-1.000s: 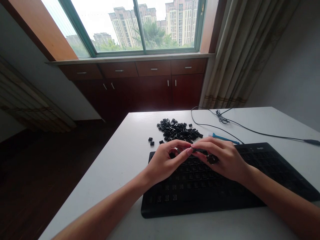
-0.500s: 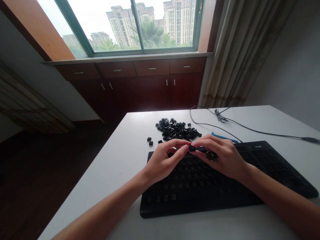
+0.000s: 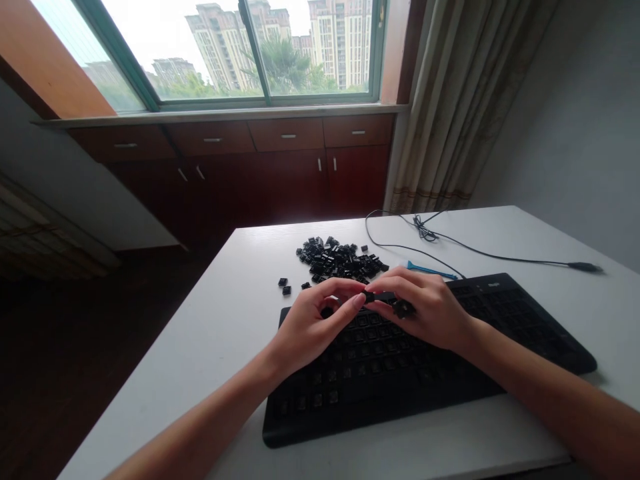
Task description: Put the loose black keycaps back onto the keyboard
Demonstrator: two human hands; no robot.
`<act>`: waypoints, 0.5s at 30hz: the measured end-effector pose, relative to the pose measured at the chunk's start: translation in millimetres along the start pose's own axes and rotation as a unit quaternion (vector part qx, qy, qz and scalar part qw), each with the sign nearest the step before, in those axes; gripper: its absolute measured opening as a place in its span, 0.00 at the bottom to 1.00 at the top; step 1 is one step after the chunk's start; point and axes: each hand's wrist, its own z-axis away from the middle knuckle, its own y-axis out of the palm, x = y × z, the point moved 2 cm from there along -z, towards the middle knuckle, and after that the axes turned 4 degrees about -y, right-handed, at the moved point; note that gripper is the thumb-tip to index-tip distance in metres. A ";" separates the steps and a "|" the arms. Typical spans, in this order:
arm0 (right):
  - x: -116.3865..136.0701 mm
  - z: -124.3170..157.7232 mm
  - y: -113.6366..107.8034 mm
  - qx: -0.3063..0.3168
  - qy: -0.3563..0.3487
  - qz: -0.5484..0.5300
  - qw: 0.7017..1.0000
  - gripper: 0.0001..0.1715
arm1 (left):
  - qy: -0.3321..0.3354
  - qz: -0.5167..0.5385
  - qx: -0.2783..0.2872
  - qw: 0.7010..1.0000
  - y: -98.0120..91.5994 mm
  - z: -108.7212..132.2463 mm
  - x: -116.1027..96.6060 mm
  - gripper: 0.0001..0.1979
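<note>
A black keyboard (image 3: 425, 373) with its keycaps removed lies on the white table (image 3: 235, 320). Above its upper left part, my left hand (image 3: 310, 327) and my right hand (image 3: 425, 307) meet fingertip to fingertip. Between them they pinch a small black keycap (image 3: 371, 296). My right hand also has another dark keycap (image 3: 401, 308) tucked under its fingers. Just beyond the hands lies a pile of loose black keycaps (image 3: 340, 261).
Two stray keycaps (image 3: 284, 286) lie left of the pile. A blue keycap puller (image 3: 430, 269) rests behind the keyboard. A black cable (image 3: 480, 250) runs across the far table to a plug at the right. Wooden cabinets, a window and a curtain stand beyond the table.
The view has shifted, so everything sits a little further left and lower in frame. My hands stay together over the keyboard with only slight finger movement on the keycap.
</note>
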 end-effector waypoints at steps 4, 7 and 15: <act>-0.3 -0.2 1.7 0.004 -0.008 0.002 1.000 0.16 | 0.004 0.000 -0.006 1.000 -0.6 -1.1 1.5 0.13; 0.3 0.2 3.7 -0.002 -0.010 0.007 1.000 0.15 | 0.005 0.000 -0.007 1.000 -0.8 -2.1 1.1 0.13; -14.1 -8.0 -34.7 -0.073 -0.002 0.107 0.992 0.13 | 0.001 -0.031 -0.030 0.999 -3.5 -1.6 -0.1 0.13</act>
